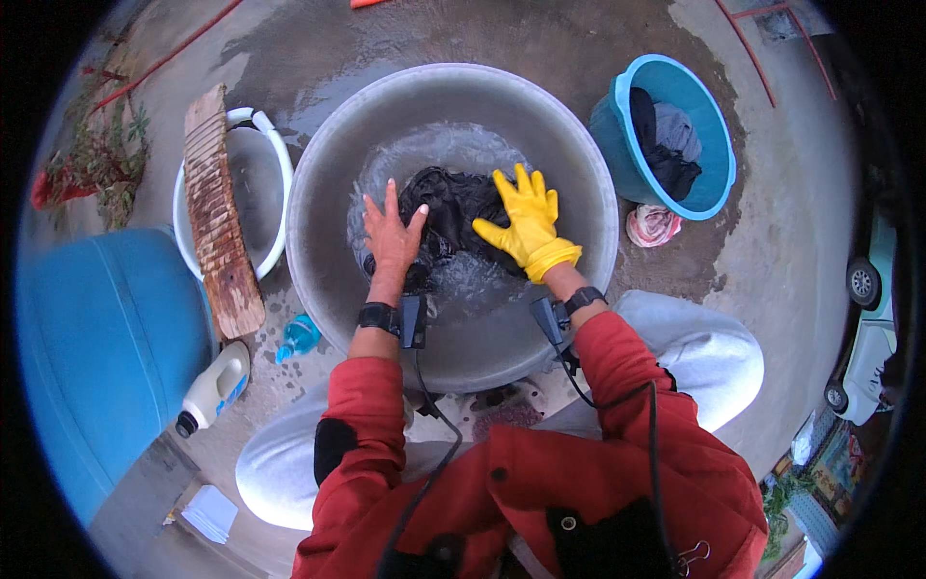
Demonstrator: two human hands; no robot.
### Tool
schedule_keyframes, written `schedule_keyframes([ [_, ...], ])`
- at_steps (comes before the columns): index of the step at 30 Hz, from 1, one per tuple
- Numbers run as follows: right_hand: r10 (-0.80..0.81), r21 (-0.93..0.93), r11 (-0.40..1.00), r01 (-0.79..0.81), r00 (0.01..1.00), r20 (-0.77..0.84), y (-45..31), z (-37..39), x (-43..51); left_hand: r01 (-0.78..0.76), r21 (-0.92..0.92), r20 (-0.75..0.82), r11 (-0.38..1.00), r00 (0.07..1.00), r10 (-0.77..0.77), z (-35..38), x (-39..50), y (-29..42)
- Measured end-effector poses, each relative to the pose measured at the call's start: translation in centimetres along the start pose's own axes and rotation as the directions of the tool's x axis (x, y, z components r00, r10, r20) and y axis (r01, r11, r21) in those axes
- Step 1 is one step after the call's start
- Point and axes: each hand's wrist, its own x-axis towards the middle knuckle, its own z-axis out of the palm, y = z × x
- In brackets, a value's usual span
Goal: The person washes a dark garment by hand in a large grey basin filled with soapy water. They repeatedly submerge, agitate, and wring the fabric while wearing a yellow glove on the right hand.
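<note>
A large round metal basin (340, 347) stands before me with water and dark wet clothes (452, 199) in it. My left hand (393, 235), bare, is over the left side of the clothes with its fingers spread. On the right, my right hand (527, 221) wears a yellow rubber glove, fingers also spread, at the right edge of the clothes. Neither hand grips anything; whether the palms touch the cloth or the water I cannot tell. Each wrist carries a black strap with a small cabled device.
Left of the basin, a ridged wooden washboard (217, 210) lies across a white-rimmed tub (282, 163), near a blue plastic bottle (298, 338), a white jug (215, 387) and a big blue container (116, 347). At right are a turquoise tub (615, 137) of clothes and a crumpled cloth (653, 225).
</note>
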Motion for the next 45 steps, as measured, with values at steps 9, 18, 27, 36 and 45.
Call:
schedule_keyframes([
  [9, 0.061, 0.018, 0.998, -0.067, 0.97, 0.237, 0.4, 9.3, 2.7, -0.063, 0.187, 0.05, 0.98, 0.997, 0.055, 8.9, 2.0, 1.1],
  [18, 0.275, 0.1, 0.937, -0.336, 0.881, 0.385, 1.0, 10.7, 9.4, -0.057, 0.035, 0.057, 0.998, 0.997, 0.055, 11.6, 7.0, 0.4],
  [27, -0.091, 0.884, 0.446, -0.142, 0.975, 0.202, 2.8, 2.7, 4.6, -0.203, -0.684, 0.1, 0.701, 0.925, 0.366, -2.6, 1.3, 5.0],
  [36, 0.257, 0.191, 0.936, -0.297, 0.944, 0.208, -0.7, -0.4, -1.2, -0.326, -0.035, 0.376, 0.945, 0.872, 0.315, -2.1, -6.7, 2.9],
  [45, 0.102, -0.066, 0.994, -0.087, 0.952, 0.287, -2.2, 5.9, -2.6, -0.125, 0.307, 0.412, 0.944, 0.911, -0.013, 6.4, -5.3, 0.0],
])
